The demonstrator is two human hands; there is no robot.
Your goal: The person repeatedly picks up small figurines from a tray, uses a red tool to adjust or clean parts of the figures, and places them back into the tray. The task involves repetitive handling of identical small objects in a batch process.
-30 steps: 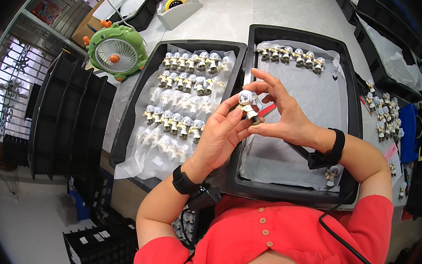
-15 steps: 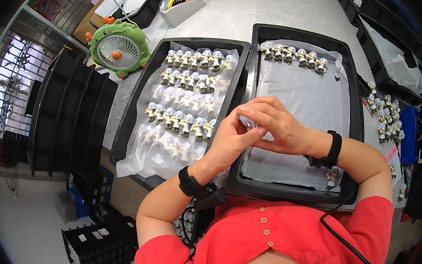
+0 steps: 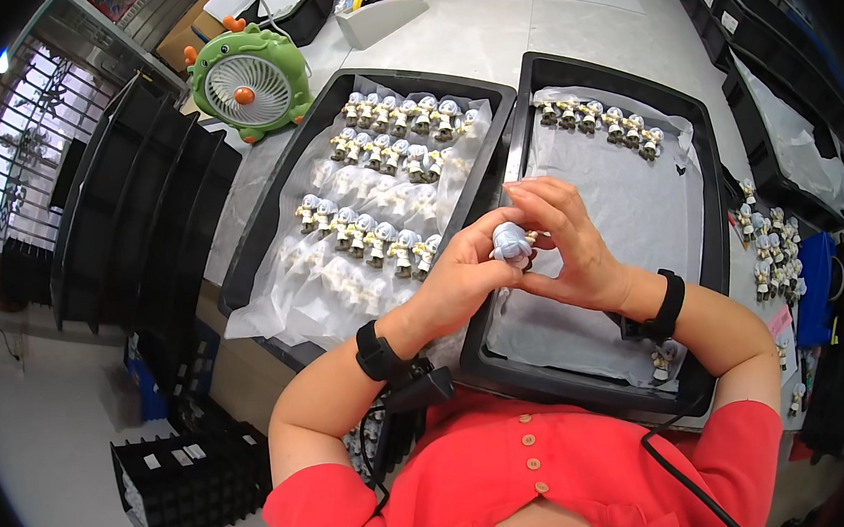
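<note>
Between my hands is a small figurine with pale blue hair, its head facing up. My left hand pinches it from the left with the thumb and fingers. Curled round its other side, my right hand touches it with thumb and fingertips; the lower part of the figurine is mostly hidden. Both hands hover over the inner edge of the right black tray. White paper lines that tray. A row of similar figurines lies along its far end, and a single figurine rests in its near right corner.
The left black tray holds rows of figurines, some under thin white sheets. More figurines cluster right of the trays. A green fan, tape dispenser and stacked black trays stand around.
The figurine has turned so that its blue hair shows between my hands. My right fingers have spread a little away from the left ones. The view has shifted slightly.
</note>
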